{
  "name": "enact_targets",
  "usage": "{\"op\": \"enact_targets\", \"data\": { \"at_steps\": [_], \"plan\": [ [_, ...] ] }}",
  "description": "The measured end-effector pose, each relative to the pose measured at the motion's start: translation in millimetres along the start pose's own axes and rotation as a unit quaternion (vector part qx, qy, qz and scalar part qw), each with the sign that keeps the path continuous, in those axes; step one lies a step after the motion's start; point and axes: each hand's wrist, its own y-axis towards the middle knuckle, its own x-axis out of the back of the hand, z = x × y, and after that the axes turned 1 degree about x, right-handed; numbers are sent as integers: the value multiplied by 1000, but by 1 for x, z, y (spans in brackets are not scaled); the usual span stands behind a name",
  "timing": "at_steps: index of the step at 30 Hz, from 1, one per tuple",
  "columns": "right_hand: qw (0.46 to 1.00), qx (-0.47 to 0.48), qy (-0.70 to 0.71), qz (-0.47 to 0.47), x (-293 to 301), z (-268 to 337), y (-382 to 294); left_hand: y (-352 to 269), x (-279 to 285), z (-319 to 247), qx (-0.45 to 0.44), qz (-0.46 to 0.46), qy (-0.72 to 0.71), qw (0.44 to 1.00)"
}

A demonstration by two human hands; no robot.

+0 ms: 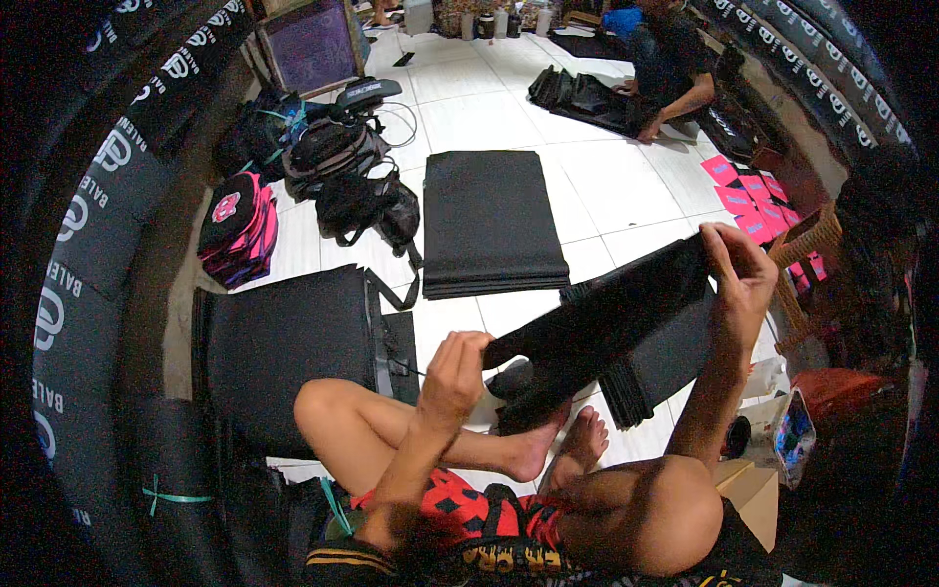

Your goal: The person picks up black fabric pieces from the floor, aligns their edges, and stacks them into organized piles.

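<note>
My left hand (pixel 456 373) pinches the near-left corner of a black fabric panel (pixel 609 315), and my right hand (pixel 737 264) grips its far-right corner. The panel is stretched between them above my feet, tilted up to the right. Under and beside it lie further black pieces (pixel 675 345) and a bundle of narrow black strips (pixel 626 392) on the tiles. Beyond the panel a neat stack of black fabric sheets (pixel 493 220) lies on the floor. To the left is a larger stack of black sheets (pixel 293 345), partly behind my knee.
Black bags (pixel 337 154) and a pile of pink-and-black pieces (pixel 238 227) stand at the left. Pink printed pieces (pixel 755 198) lie at the right near a wooden frame (pixel 810 242). A co-worker (pixel 671 81) handles black pieces (pixel 587 103) at the far right. Printed rolls and sheets line both sides.
</note>
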Motion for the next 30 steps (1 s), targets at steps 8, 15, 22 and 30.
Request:
{"op": "enact_targets", "data": {
  "at_steps": [8,15,22,30],
  "plan": [
    [997,-57,39,30,19,-34,30,61,74,21,48,93,-63,992],
    [988,-122,72,59,17,-60,37,90,105,21,133,195,-158,959],
    [984,-139,88,72,25,-75,35,91,103,30,192,229,-135,945],
    [991,-73,65,93,41,-82,27,79,91,31,197,166,-114,960]
  ]
}}
